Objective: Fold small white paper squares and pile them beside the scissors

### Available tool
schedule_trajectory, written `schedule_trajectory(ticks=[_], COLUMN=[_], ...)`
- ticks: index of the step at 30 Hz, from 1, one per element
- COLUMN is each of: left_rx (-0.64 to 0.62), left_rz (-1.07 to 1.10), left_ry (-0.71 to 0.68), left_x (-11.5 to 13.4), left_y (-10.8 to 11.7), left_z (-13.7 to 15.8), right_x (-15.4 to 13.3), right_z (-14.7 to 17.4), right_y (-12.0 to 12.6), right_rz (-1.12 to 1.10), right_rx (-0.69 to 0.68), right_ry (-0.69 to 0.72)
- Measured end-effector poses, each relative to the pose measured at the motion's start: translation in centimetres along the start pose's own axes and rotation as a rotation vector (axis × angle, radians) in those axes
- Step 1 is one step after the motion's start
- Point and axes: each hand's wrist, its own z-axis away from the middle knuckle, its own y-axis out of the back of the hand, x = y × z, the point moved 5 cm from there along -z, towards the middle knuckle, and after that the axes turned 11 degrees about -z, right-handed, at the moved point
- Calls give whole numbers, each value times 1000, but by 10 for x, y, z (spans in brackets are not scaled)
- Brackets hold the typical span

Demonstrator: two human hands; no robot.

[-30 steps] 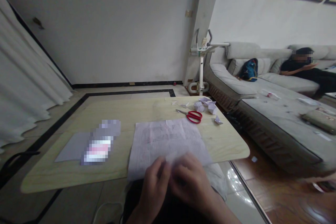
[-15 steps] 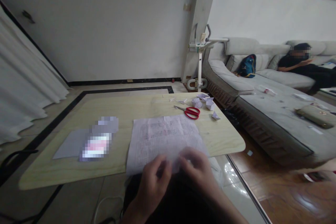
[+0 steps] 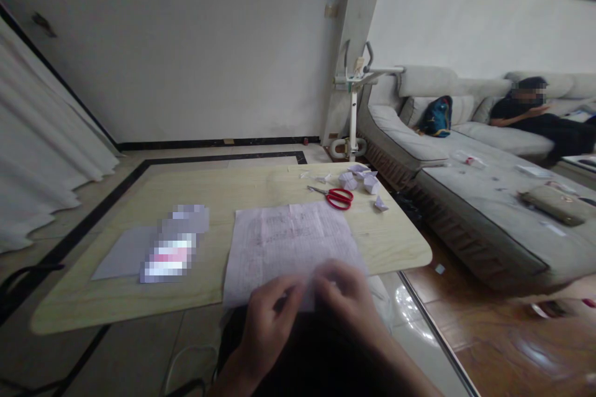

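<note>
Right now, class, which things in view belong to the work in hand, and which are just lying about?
Belongs to the work:
printed sheet, beneath the left fingers and right fingers
folded paper pieces, likely
red-handled scissors, likely

Just lying about, it seems:
blue backpack, on the sofa
tan bag
white handlebar stand

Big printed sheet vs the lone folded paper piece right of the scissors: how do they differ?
Size: the printed sheet is far larger than the folded piece.
Shape: the sheet lies spread out; the folded piece rises in points.
Place: the sheet reaches the near edge of the table; the folded piece sits farther back, toward the right side.
Shared: both are pale and look like paper.
</note>
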Motion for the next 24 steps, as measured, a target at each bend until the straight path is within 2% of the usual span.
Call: schedule_trajectory(ticks=[24], left_rx=[-35], left_rz=[-27], left_ry=[-47], left_x=[0], left_y=[0], left_z=[1], right_x=[-3], right_z=[3], right_y=[0], right_rz=[36], right_rx=[-25], right_ry=[21])
